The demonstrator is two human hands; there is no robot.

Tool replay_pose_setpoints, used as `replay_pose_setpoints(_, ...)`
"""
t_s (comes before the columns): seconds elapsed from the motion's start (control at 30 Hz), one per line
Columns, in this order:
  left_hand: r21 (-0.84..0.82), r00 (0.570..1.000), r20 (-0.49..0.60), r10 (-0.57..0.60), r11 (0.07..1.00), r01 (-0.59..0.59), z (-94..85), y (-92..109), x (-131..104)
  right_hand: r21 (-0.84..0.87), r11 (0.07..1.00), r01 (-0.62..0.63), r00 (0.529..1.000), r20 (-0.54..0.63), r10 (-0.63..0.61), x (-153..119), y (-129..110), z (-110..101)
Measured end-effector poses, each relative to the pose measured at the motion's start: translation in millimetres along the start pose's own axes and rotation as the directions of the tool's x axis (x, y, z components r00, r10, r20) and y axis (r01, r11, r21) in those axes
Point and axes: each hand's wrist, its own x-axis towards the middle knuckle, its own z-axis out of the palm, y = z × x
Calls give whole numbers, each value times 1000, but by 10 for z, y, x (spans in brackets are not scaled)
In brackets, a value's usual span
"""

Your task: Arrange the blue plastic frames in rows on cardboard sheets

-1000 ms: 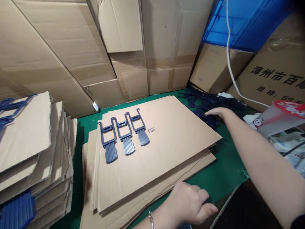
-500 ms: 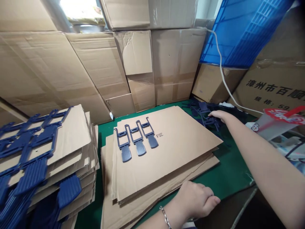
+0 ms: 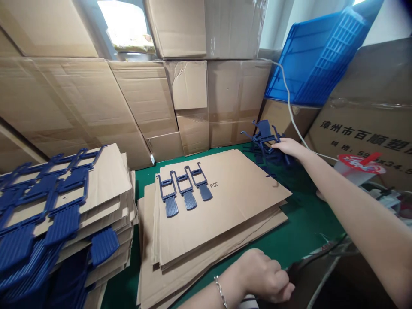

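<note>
My right hand (image 3: 288, 148) reaches to the far right of the table and grips some dark blue plastic frame parts (image 3: 265, 134), lifted above a tangled pile of similar pieces. How many it holds I cannot tell. My left hand (image 3: 262, 277), with a chain bracelet at the wrist, is curled near the front edge; whether anything is inside the fingers is hidden. Between the hands lies a stack of cardboard sheets (image 3: 231, 206). On its top sheet, three blue frames with ribbed tabs (image 3: 185, 189) lie in a row, left of the printed letters "FSC".
At left stands a taller stack of cardboard sheets (image 3: 111, 180) layered with more blue frames (image 3: 64, 223). Cardboard boxes (image 3: 135, 103) wall off the back. A blue crate (image 3: 309, 60), a white cable (image 3: 291, 111) and a cup with a red lid (image 3: 360, 165) are at right.
My right hand has raised blue frame parts up from the pile. The left hand stays curled in nearly the same place. The camera view has shifted slightly.
</note>
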Motion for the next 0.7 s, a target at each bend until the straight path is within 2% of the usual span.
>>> replay_pose_setpoints(0.03,-46,998,-66,21,999,-24,-81,-1,43,65,998,-8,999,53,5,-130,-114,10)
replay_pose_setpoints(0.07,-113,995,-86,-47,993,37,-184,-12,98,154,988,-8,993,117,-10,-278,-229,34)
replay_pose_setpoints(0.1,-211,978,-119,-171,967,143,-301,-36,162,246,969,-20,983,184,-27,-440,-339,75)
replay_pose_setpoints(0.13,-303,926,-181,-331,915,267,-423,-73,230,325,945,-28,967,248,-56,-610,-442,132)
replay_pose_setpoints(0.17,-389,813,-277,-513,833,393,-541,-124,296,379,925,-11,944,310,-116,-783,-534,206)
replay_pose_setpoints(0.2,-473,662,-371,-651,746,469,-650,-186,357,412,910,41,919,343,-197,-952,-613,295)
replay_pose_setpoints(0.23,-578,519,-394,-758,644,501,-743,-257,408,425,898,110,895,351,-276,-1113,-681,396)
replay_pose_setpoints(0.27,-694,423,-352,-835,536,481,-820,-332,445,436,883,173,869,354,-346,-1265,-738,504)
replay_pose_setpoints(0.3,-809,381,-260,-887,416,415,-881,-405,465,447,867,221,841,364,-402,-1404,-788,616)
replay_pose_setpoints(0.33,-913,384,-132,-914,263,313,-928,-473,466,452,857,248,816,379,-437,-1531,-833,724)
replay_pose_setpoints(0.4,-985,350,134,-927,-86,151,-996,-576,417,408,853,325,791,378,-482,-1747,-912,916)
replay_pose_setpoints(0.43,-970,314,242,-918,-228,82,-1022,-608,374,333,862,383,794,358,-491,-1837,-946,994)
replay_pose_setpoints(0.47,-944,264,323,-909,-328,25,-1046,-627,326,244,860,447,795,332,-508,-1915,-977,1058)
replay_pose_setpoints(0.5,-924,227,367,-902,-382,-25,-1070,-635,278,145,851,504,796,303,-524,-1984,-1003,1112)
replay_pose_setpoints(0.53,-915,216,375,-902,-397,-70,-1092,-636,236,51,832,552,794,270,-544,-2043,-1023,1156)
replay_pose_setpoints(0.63,-921,247,303,-920,-350,-172,-1148,-631,159,-153,766,624,778,203,-594,-2171,-1048,1257)
replay_pose_setpoints(0.7,-917,255,280,-926,-337,-215,-1165,-641,142,-220,730,647,762,201,-615,-2220,-1038,1304)
